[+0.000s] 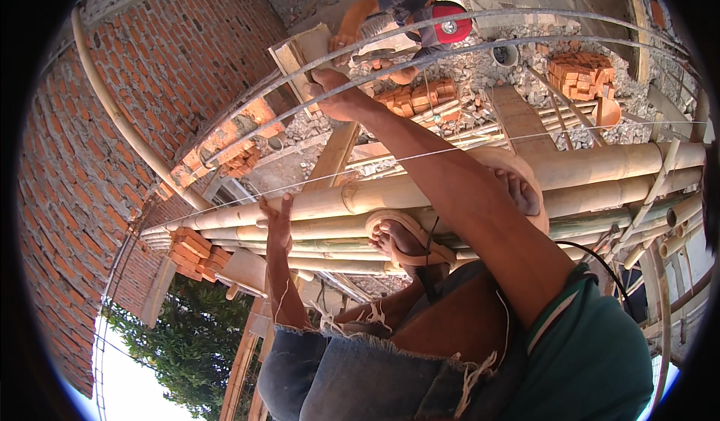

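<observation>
My right hand (334,97) reaches far forward, its fingers closed at the edge of a wooden board (294,59). Two steel reinforcing bars (360,76) cross in front of that hand, hiding some of its grip. Another person's hand (343,48) is at the far side of the same board. My left hand (277,224) lies against a thick bamboo pole (322,203), fingers apart and nothing held in them. A taut white string (405,157) passes over the pole and behind my right forearm.
My sandalled feet stand on bundled bamboo poles (600,188). Stacked bricks (196,254) lie at the left end, near a brick wall (112,106). Below, a person in a red cap (452,23) works among rubble, a bucket (505,53) and a brick pile (581,76).
</observation>
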{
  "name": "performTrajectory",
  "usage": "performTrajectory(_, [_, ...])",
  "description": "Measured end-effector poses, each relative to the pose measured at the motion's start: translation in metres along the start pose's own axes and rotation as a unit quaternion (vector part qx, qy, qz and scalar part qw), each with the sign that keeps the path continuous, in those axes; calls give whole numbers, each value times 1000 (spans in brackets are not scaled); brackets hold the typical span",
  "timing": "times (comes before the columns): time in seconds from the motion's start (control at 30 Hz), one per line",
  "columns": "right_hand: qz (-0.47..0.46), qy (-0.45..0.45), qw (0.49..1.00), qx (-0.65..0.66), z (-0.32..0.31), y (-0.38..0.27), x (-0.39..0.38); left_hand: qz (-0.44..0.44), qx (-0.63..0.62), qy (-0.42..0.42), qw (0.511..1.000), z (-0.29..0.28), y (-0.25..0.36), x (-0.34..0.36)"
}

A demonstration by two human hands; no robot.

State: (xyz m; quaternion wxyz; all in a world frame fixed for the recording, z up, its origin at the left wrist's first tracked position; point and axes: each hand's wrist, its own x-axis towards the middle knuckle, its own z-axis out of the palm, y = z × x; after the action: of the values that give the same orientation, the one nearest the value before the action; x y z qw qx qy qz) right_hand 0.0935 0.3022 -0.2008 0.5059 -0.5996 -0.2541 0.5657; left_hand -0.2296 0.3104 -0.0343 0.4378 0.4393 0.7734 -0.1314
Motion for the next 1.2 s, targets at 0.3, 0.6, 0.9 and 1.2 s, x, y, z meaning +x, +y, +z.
performTrajectory(0.3, [-23, 6, 1000, -5, -2, -6, -3, -1, 6, 0, 1000, -1, -1, 1])
performTrajectory(0.6, [-13, 7, 999, -31, 0, -4, -1, -4, 103, 9, 995, 3, 19, -12])
performTrajectory(0.9, [-32, -4, 999, -13, -3, -2, -1, 98, 239, -173, 950, -36, 259, -113])
performTrajectory(1.2, [-17, -10, 1000, -4, -7, -11, -3, 188, 437, -433, 765, -39, 361, -118])
